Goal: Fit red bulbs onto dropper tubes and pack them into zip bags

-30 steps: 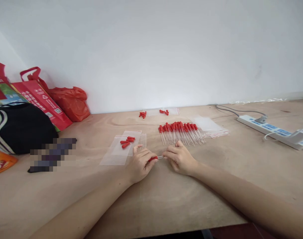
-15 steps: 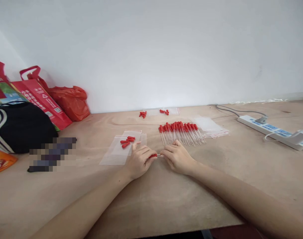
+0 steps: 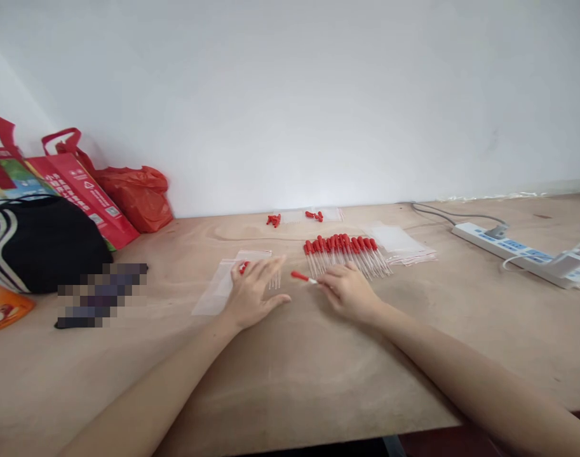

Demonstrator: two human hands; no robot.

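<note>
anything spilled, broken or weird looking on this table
Nothing looks spilled or broken. The one oddity is the dark object left of the left hand: coarse pixel blocks cover most of it, so I can't identify it.

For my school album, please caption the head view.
Right hand holds a red-topped dropper; left hand is open.

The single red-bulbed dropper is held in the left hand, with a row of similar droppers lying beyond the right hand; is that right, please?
Not quite: the head view shows the dropper in the right hand, not the left hand. The row of similar droppers is as you say.
</note>
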